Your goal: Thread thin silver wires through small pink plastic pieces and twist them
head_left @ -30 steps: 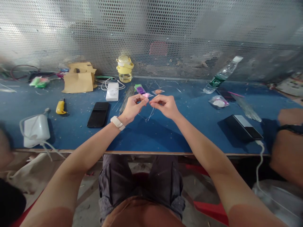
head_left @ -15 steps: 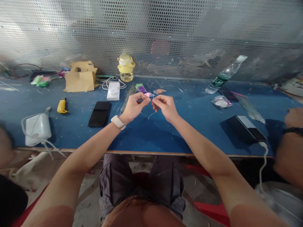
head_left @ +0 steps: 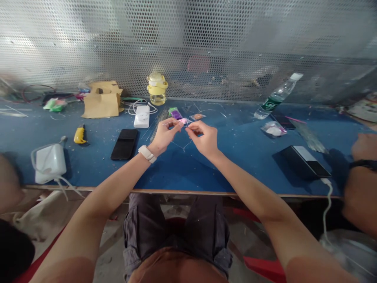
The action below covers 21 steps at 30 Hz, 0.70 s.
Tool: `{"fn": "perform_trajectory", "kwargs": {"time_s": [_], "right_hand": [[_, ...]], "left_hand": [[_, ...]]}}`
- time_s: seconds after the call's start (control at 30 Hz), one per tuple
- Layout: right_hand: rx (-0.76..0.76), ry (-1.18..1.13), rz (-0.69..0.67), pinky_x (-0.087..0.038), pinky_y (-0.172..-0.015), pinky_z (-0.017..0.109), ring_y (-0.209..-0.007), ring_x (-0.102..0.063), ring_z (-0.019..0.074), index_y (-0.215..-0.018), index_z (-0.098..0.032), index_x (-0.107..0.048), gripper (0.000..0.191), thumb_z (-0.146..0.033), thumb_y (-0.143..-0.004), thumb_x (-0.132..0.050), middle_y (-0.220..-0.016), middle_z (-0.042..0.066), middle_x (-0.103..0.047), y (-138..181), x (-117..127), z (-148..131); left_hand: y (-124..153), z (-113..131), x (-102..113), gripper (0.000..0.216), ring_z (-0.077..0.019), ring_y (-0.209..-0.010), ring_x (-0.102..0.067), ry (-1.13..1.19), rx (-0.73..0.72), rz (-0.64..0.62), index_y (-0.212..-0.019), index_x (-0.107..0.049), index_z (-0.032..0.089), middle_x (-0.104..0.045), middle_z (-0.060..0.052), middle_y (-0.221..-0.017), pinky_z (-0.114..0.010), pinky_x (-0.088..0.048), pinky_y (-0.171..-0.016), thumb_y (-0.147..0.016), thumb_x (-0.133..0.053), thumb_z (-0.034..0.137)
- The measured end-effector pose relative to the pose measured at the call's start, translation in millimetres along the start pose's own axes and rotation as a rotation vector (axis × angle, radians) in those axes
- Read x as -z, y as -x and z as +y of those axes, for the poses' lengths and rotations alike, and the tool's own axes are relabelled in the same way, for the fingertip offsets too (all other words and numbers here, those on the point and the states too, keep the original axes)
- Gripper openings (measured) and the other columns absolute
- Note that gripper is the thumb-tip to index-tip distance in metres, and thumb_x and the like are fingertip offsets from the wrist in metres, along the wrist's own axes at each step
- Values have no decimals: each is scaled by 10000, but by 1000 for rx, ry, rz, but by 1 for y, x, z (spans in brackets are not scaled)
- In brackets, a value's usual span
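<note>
Thumb and fingertips of my left hand [head_left: 164, 136] are closed in a pinch on a thin wire [head_left: 184, 149]. Facing it, my right hand [head_left: 204, 138] pinches the same wire, its fingertips slightly apart from the left ones. Below the hands the wire hangs in a bent V over the blue table [head_left: 188, 173]. Just behind my fingers lie a pink packet [head_left: 184, 120], a purple packet [head_left: 176, 114] and an orange lump in clear wrap [head_left: 198, 116]. A bundle of thin wires [head_left: 156, 127] lies beside my left hand, partly hidden by it.
Left: a black phone [head_left: 124, 144], white power bank [head_left: 141, 116], yellow cutter [head_left: 79, 135], white charger [head_left: 50, 163] and yellow-lidded bottle [head_left: 157, 89]. Right: a tilted water bottle [head_left: 277, 97], black box [head_left: 304, 162] and another person's arm [head_left: 361, 184]. Perforated metal [head_left: 235, 47] stands behind.
My right hand's fingers have shifted slightly left and curled differently at the wire. The hands stay close together. The whole view has tilted a little.
</note>
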State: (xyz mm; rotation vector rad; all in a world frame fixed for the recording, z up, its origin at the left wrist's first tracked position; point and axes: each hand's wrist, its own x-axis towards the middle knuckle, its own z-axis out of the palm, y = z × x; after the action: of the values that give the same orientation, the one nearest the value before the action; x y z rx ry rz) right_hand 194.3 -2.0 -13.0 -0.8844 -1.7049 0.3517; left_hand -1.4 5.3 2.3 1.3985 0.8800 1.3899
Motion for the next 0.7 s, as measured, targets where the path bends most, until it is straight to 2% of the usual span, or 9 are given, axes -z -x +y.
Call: {"fn": "perform_trajectory", "kwargs": {"time_s": [0.1, 0.17, 0.3, 0.4, 0.5, 0.63, 0.7], "right_hand": [[88, 86, 1, -685, -812, 424, -773, -810, 228, -1157, -310, -905, 209, -434, -1068, -763, -980, 32, -903, -2, 4, 4], [108, 127, -8, -671, -795, 428, -750, -785, 226, -1162, -307, -927, 205, -374, -1052, -768, -967, 35, -898, -5, 7, 6], [77, 161, -97, -636, -778, 419, -709, -702, 204, -1206, -289, -907, 246, -370, -1085, -709, -961, 43, -848, -9, 11, 7], [64, 156, -163, -622, -826, 423, -765, -690, 210, -1188, -260, -853, 277, -423, -1147, -633, -1036, 73, -810, -10, 10, 7], [51, 138, -190, -600, -857, 440, -836, -694, 233, -1102, -254, -792, 365, -540, -1179, -578, -1022, 81, -756, -10, 7, 10], [-40, -43, -282, -587, -779, 418, -769, -668, 200, -1046, -267, -731, 561, -799, -1117, -566, -1026, 58, -702, -10, 5, 16], [-116, -173, -363, -577, -737, 389, -730, -659, 181, -1027, -268, -713, 606, -861, -1070, -598, -969, 37, -710, -11, 5, 17]], "left_hand": [[0, 0, 0, 473, -56, -484, -398, -1, 8, -17, -797, -711, 215, -658, 26, -717, -248, -275, -442, -830, -996, 590], [0, -1, 0, 480, -77, -541, -461, -9, -27, -25, -786, -717, 213, -663, 13, -712, -243, -322, -477, -839, -1002, 596], [-2, -4, 0, 460, -127, -689, -584, -26, -126, -39, -779, -727, 211, -685, -17, -738, -252, -443, -589, -887, -984, 576], [-4, -7, 1, 387, -135, -737, -611, -86, -213, -39, -801, -736, 202, -710, -27, -779, -264, -495, -662, -936, -937, 503], [-5, -8, 4, 298, -139, -758, -637, -165, -295, -32, -827, -738, 194, -730, -34, -814, -262, -504, -677, -978, -856, 420], [-5, -5, 9, 152, -133, -730, -629, -395, -399, -19, -876, -761, 198, -779, -30, -858, -272, -470, -664, -992, -784, 293], [-4, -3, 12, 99, -124, -703, -598, -500, -439, -15, -891, -766, 202, -792, -17, -856, -283, -455, -675, -986, -771, 232]]}}
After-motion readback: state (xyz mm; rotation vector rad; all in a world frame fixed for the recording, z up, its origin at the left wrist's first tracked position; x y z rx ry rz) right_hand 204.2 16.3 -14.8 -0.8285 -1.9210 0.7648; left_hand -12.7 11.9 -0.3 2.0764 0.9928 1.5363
